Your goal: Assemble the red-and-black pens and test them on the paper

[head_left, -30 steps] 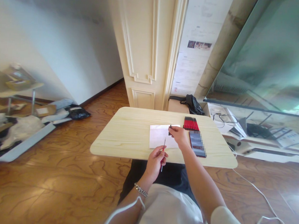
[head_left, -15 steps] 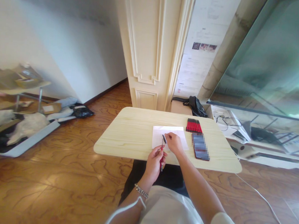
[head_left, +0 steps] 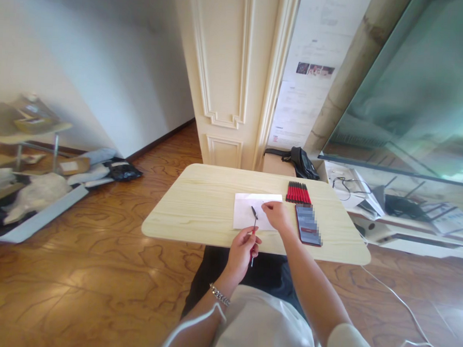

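Note:
My left hand [head_left: 243, 249] is closed in a pinch on a red pen [head_left: 254, 227] above the near edge of the pale wooden table [head_left: 199, 203]. The pen points up and away, and a black cap [head_left: 254, 212] sits on its far end. My right hand [head_left: 278, 216] rests on a white sheet of paper [head_left: 244, 218], a little right of the cap. Its fingers are curled together and nothing shows between them. A row of several red and black pens [head_left: 298, 192] lies beyond it. A phone [head_left: 308, 225] lies just right of it.
A black bag [head_left: 300, 162] sits behind the table by a cream panelled pillar [head_left: 229, 75]. A low shelf with routers [head_left: 400, 205] and a large glass panel stand to the right. A white cable [head_left: 403, 307] trails on the wood floor. Clutter and a tray [head_left: 31, 204] lie at left.
My right hand brought the black cap to the end of the pen, then drew away to the right without it. My left hand stayed where it was.

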A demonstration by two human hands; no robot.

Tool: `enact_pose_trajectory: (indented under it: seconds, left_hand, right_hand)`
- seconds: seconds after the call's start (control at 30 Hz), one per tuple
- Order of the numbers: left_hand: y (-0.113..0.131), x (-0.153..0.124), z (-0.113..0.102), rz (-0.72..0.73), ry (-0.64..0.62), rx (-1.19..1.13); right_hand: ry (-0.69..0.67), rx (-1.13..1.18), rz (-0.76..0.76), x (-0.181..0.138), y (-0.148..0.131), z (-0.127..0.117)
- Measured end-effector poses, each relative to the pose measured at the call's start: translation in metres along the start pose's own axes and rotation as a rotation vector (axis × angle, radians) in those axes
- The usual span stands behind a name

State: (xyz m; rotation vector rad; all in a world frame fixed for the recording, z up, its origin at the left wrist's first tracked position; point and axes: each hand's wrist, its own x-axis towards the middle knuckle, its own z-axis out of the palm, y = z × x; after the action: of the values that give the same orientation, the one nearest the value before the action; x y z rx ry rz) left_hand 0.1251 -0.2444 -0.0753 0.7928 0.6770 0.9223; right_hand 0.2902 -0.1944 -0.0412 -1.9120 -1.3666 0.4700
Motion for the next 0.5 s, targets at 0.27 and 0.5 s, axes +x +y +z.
enact_pose_trajectory:
  seconds: [0.27,0.5]
  left_hand:
    - [0.001,0.001,-0.004,-0.008,0.007,-0.017]
    - [0.003,0.002,0.0,0.002,0.01,-0.011]
  right_hand:
    - [-0.033,-0.375,-0.008,-0.005,-0.002,0.018]
    - [-0.008,0.012,-0.031,-0.03,-0.007,0.003]
